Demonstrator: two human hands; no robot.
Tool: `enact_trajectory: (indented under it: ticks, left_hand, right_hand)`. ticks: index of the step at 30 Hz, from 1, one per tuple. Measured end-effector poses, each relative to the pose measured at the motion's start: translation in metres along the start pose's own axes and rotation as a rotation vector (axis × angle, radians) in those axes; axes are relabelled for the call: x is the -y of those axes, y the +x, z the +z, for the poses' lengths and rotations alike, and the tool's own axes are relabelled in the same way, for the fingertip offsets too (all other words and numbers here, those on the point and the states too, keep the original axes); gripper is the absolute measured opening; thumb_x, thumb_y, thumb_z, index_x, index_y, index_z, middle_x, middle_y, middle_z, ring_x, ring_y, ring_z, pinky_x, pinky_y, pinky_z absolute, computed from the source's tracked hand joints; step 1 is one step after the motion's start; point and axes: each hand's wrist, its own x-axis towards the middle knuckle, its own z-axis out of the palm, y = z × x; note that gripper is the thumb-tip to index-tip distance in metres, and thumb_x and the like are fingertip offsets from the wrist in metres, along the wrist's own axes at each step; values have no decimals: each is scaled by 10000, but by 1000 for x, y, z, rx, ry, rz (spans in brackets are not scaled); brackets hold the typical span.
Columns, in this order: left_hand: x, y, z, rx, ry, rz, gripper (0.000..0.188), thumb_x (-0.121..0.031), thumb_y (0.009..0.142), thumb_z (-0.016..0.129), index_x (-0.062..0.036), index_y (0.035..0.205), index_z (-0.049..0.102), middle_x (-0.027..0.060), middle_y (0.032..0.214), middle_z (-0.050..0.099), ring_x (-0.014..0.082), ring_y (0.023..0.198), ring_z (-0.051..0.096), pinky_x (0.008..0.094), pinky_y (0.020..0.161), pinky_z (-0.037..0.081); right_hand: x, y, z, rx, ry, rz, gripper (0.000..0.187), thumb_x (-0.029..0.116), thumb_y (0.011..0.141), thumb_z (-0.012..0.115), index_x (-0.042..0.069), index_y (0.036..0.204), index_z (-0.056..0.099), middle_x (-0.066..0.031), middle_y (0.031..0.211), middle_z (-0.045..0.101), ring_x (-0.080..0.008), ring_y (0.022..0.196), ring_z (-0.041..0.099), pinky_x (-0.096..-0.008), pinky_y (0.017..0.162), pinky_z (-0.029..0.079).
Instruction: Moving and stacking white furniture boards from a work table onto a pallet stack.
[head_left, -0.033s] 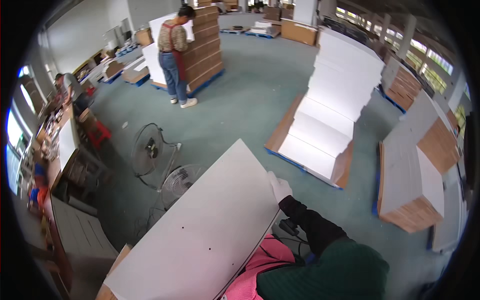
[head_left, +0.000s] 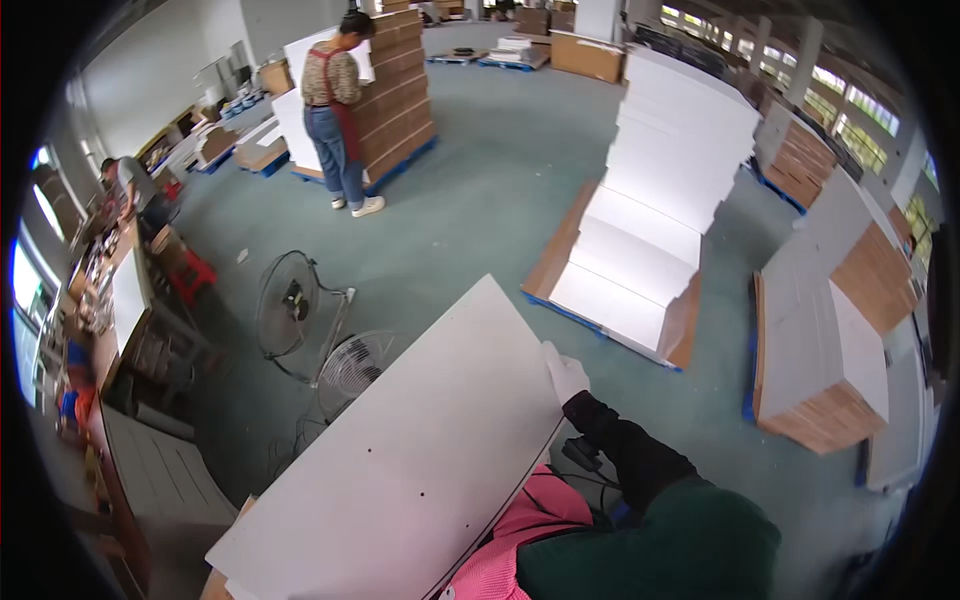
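Observation:
A long white panel [head_left: 400,420] with a few small dark holes lies slanted in front of me, its far corner pointing up and away. My right hand [head_left: 567,372], in a white glove, grips the panel's right edge near that far end. Its fingers are closed along the edge, partly hidden by the board. My left hand is not in view. Brown cardboard [head_left: 218,585] shows under the panel's near left corner.
Two floor fans [head_left: 288,305] stand beyond the panel, with cables below. White boards [head_left: 640,240] are stacked on a pallet ahead right; another stack [head_left: 815,350] is at right. A worktable [head_left: 125,300] runs along the left. A co-worker [head_left: 335,110] stands at a stack ahead; another person [head_left: 135,190] bends at left.
The view has shifted slightly, so the background sits a little further left. The panel's far end and my right hand appear slightly further right; the grip is the same.

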Motion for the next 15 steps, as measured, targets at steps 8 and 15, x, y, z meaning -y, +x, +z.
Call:
enact_trajectory:
  ticks: [8,15]
  left_hand:
    - [-72,-45,174,338,252,212,456,-363,921,551,48,1115,602,145,1040,646,211,961,579,316,882,434]
    - [-97,-70,352,655,270,472,527,-417,903,547,80,1077,543,123,938,630,181,839,565,286,784,435]
  right_hand:
    - [-149,36,-172,-281,188,56,541,493,908,491,13,1104,643,-118,983,687,-184,948,625,-283,849,445]
    - [-199,67,-298,-452,91,293,565,515,898,490,-10,1027,650,-148,899,685,-225,878,647,-326,785,465]
